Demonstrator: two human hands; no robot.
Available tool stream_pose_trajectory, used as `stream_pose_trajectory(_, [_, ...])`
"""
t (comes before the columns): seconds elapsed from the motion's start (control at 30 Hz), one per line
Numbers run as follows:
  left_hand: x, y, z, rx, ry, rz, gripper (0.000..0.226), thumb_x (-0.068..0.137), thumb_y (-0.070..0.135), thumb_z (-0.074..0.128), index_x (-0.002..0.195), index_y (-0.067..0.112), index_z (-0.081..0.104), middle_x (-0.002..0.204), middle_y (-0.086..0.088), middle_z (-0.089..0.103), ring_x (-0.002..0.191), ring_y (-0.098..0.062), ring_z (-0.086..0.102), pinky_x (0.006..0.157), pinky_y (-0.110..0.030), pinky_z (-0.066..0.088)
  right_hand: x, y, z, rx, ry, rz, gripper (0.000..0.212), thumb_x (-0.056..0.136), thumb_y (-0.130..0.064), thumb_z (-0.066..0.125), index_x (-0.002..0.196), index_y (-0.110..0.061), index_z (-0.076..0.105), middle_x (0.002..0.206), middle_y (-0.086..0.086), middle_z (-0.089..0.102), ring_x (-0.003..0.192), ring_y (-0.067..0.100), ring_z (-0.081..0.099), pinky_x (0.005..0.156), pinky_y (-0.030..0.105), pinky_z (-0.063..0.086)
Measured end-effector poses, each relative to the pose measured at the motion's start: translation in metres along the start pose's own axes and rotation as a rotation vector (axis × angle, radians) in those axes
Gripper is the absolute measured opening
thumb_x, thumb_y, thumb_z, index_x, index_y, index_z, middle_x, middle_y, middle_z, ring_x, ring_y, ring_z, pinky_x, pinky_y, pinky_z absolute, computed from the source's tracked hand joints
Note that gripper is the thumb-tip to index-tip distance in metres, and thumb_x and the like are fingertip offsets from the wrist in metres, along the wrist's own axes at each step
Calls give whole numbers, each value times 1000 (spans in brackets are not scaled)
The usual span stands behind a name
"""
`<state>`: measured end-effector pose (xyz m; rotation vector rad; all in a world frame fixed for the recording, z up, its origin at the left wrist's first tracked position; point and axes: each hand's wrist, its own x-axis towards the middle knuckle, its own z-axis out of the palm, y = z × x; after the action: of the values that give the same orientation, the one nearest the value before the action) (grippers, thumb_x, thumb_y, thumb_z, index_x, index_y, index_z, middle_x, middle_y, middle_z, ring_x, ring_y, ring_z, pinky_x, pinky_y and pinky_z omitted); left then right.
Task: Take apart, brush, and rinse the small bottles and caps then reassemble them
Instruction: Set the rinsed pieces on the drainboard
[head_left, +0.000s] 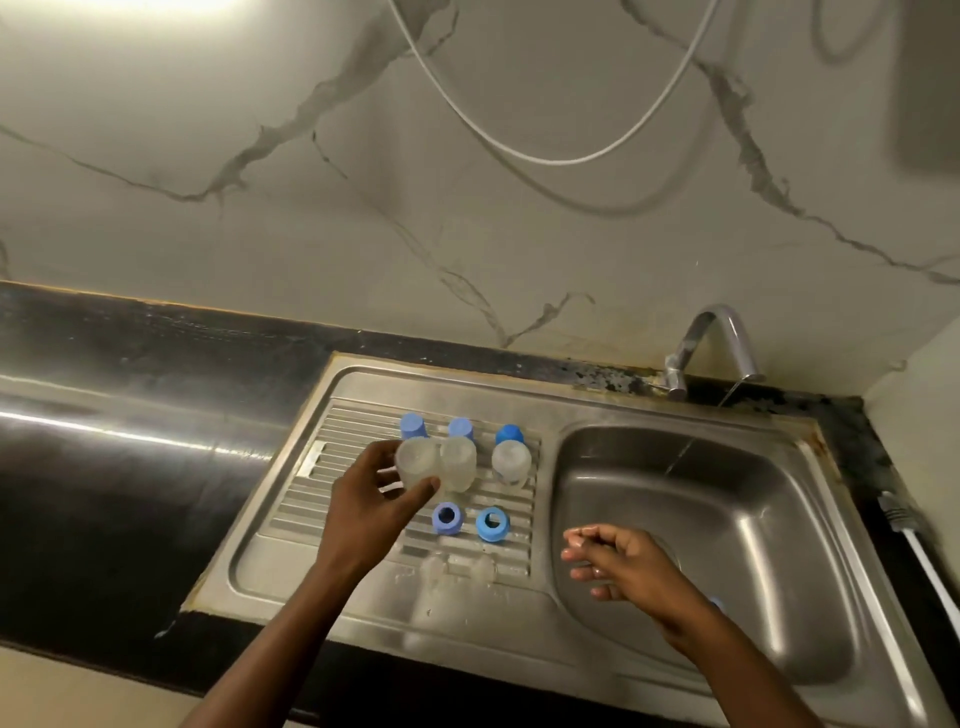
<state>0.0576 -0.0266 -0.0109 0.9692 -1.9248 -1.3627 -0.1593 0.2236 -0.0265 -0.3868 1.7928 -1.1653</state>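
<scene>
My left hand (371, 499) grips a small clear bottle (415, 460) over the ribbed drainboard (306, 499). Beside it stand two more clear bottles (460, 462) (510, 462). Behind them stand three blue caps (413, 426) (461, 428) (509, 434). Two blue screw rings (447, 518) (492, 524) lie in front of the bottles, and two clear teats (434, 566) (483, 569) sit nearer me. My right hand (613, 558) hovers wet over the sink basin's left edge, fingers loosely bent, holding nothing.
A steel sink basin (727, 519) lies at the right, with a thin stream of water running from the tap (711, 343). A black counter (104, 467) stretches left. A white hose (924, 561) lies along the sink's right edge. A marble wall rises behind.
</scene>
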Motion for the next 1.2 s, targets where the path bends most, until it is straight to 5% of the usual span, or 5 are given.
stream_pose_trajectory(0.47, [47,-66,-2,61,26,-124,51,80,25,93,123,26,63,117,12,71,104,-7,69,80,-18,53,-7,5,-6,37,94,-23,22,100,-34,69,118,-22,75,106,-2,81,98,18,77,82,34,60])
stream_pose_trajectory(0.8, [48,-73,1,82,-6,-121,65,78,27,95,130,35,56,124,13,65,110,-13,66,86,-25,54,2,13,-8,28,88,-12,32,94,-47,74,118,-25,76,109,-1,80,100,18,77,79,31,62])
stream_pose_trajectory(0.97, [47,-61,-1,158,53,-11,80,78,29,95,147,28,54,146,7,60,131,-13,56,107,-33,45,5,11,-10,24,88,-20,30,94,-46,73,117,-27,76,110,-1,80,101,19,77,80,32,62])
stream_pose_trajectory(1.1, [43,-38,3,264,101,171,77,79,23,94,145,25,55,145,7,60,129,-3,51,106,-22,41,8,7,-9,20,65,-22,27,96,-45,73,117,-28,77,111,-2,80,101,17,77,80,31,62])
stream_pose_trajectory(1.2, [38,-24,10,312,74,228,75,80,18,93,146,21,57,151,2,58,136,-11,52,111,-23,40,10,5,-8,5,45,-27,24,98,-43,71,118,-30,76,111,-3,80,103,16,77,80,30,61])
